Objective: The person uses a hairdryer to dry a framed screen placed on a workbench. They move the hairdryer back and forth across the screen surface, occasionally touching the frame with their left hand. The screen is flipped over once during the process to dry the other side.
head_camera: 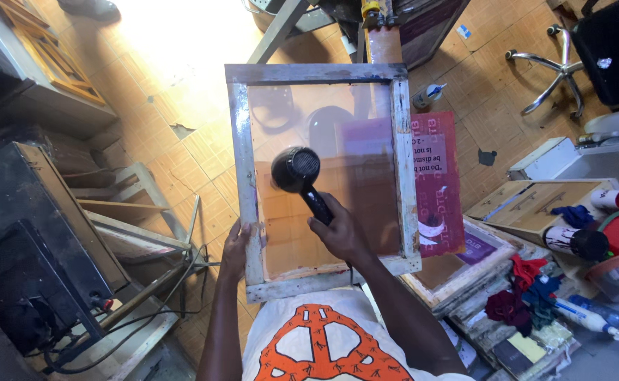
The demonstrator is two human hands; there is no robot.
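Head view: your left hand (237,248) is clamped on the lower left rail of the screen-printing frame (242,169), thumb over the wood, holding it up in front of your chest; frame is tilted slightly, near edge toward you, far edge up and away, long rails running away from your body; the mesh (352,212) is translucent orange and you can see the tiled floor (161,106) through it.

Your right hand (340,233) is wrapped around the handle of the black hair dryer (296,171); dryer sits over the mesh, left of centre; handle axis runs from your right hand up and left, nozzle end lies nearer the left rail than the right one; whether the nozzle touches the mesh, I can't tell.

Right of the frame, apart from both hands: a red printed sheet (437,183); further right, a cluttered tabletop (535,212) with rags and bottles.
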